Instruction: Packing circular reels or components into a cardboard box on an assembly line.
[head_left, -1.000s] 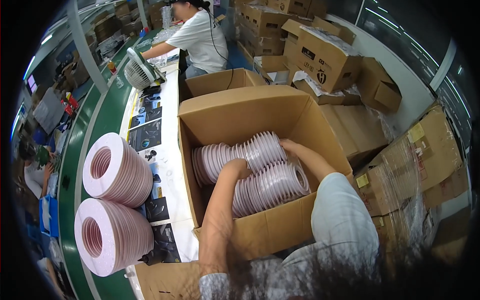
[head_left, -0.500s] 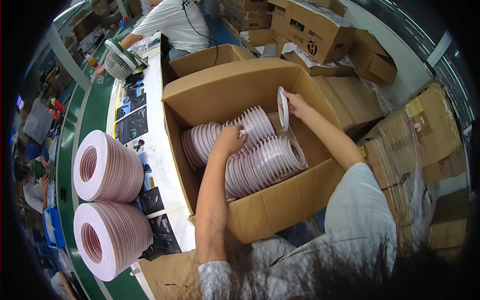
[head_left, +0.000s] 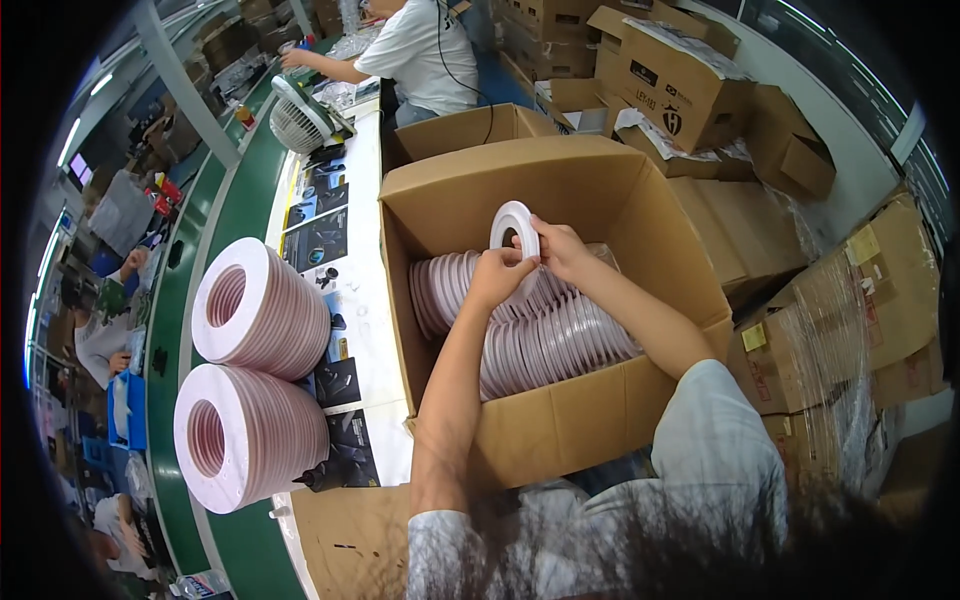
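Above the open cardboard box (head_left: 550, 430), a flat white ring (head_left: 513, 212) is held upright between my two hands. My left hand (head_left: 497, 277) pinches its lower edge. The fingers of my right hand (head_left: 560, 248) grip its right side, some of them showing through the hole. Beneath them, rows of similar pinkish-white rings (head_left: 555, 345) lie on edge in the box, partly hidden by my hands and forearms. To the left, two large stacks of such rings, an upper stack (head_left: 285, 315) and a lower stack (head_left: 285, 435), lie on their sides.
A white work table (head_left: 380, 340) with dark printed cards runs beside a green conveyor belt (head_left: 250, 190). A small fan (head_left: 300, 118) stands farther along. A person in a white shirt (head_left: 435, 55) works beyond the box. Large cartons (head_left: 690, 95) and plastic-wrapped cardboard (head_left: 820, 320) crowd the right.
My right hand has brought the ring leftward to the middle of the box. My left hand has left the rows and now grips that ring too. The whole view has shifted.
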